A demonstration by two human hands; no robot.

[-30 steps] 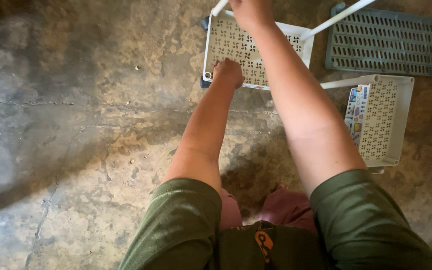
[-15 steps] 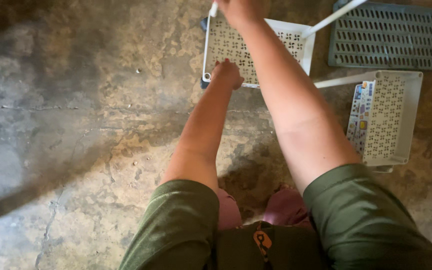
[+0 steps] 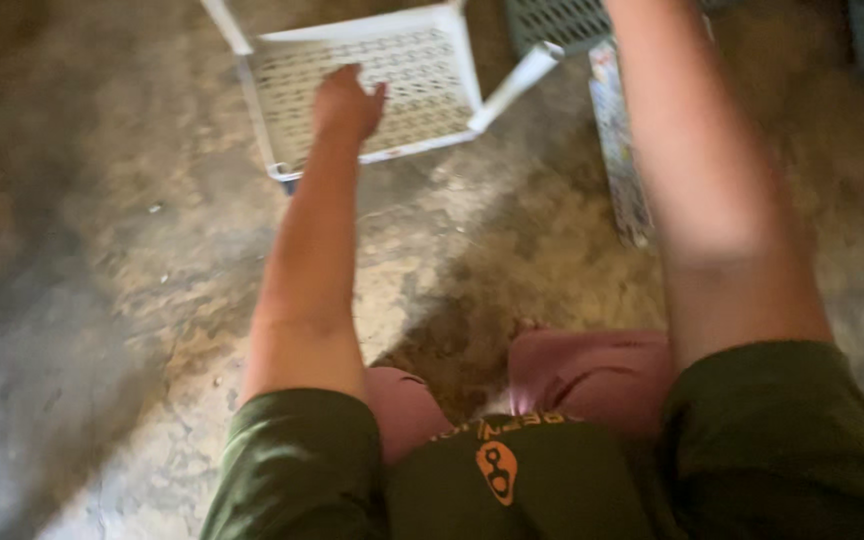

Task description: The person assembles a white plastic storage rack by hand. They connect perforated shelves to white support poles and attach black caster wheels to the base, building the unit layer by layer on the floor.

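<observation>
Head view: one left hand (image 3: pixel 349 100) over one white perforated tray (image 3: pixel 422 70).

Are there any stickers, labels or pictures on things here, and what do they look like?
Label: long colourful strip on the rack edge, right of the white crate; blurred.
Logo: small orange shape on the dark green shirt, bottom middle.
No screens or signs.

Left hand (image 3: pixel 349 100) on white perforated tray (image 3: pixel 402 85)

White perforated stool (image 3: pixel 392 90), grey-green slatted crate (image 3: pixel 552 20), olive sleeves (image 3: pixel 292 470).
</observation>
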